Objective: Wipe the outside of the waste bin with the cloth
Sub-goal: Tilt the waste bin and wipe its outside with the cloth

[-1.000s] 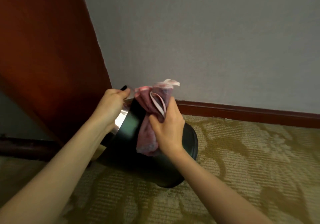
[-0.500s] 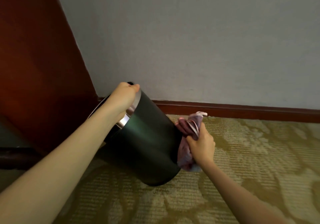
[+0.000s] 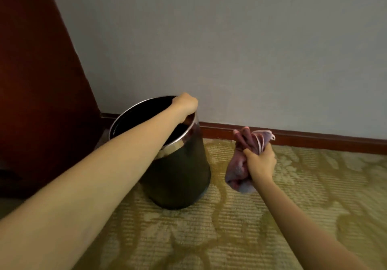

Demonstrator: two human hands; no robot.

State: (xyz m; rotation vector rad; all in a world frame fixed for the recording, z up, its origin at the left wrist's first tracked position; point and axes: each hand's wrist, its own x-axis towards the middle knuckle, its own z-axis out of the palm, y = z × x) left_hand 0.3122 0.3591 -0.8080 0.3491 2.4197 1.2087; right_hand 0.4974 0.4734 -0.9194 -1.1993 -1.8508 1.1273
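Observation:
A dark round waste bin (image 3: 180, 175) with a silver rim stands upright on the carpet near the wall corner. My left hand (image 3: 185, 106) grips the far side of its rim, fingers curled over the edge. My right hand (image 3: 260, 162) holds a bunched pink-purple cloth (image 3: 240, 163) to the right of the bin. The cloth hangs a short gap away from the bin's side and does not touch it. My left forearm crosses over the bin's open mouth and hides part of the rim.
A patterned green-gold carpet (image 3: 230, 228) covers the floor. A grey wall (image 3: 230, 50) with a dark red skirting board (image 3: 314, 138) runs behind the bin. A reddish-brown wooden panel (image 3: 37, 92) stands at the left, close to the bin.
The bin went from tilted to standing upright on the carpet. My right hand drew the cloth off the bin's side and away to the right. My left hand kept hold of the rim.

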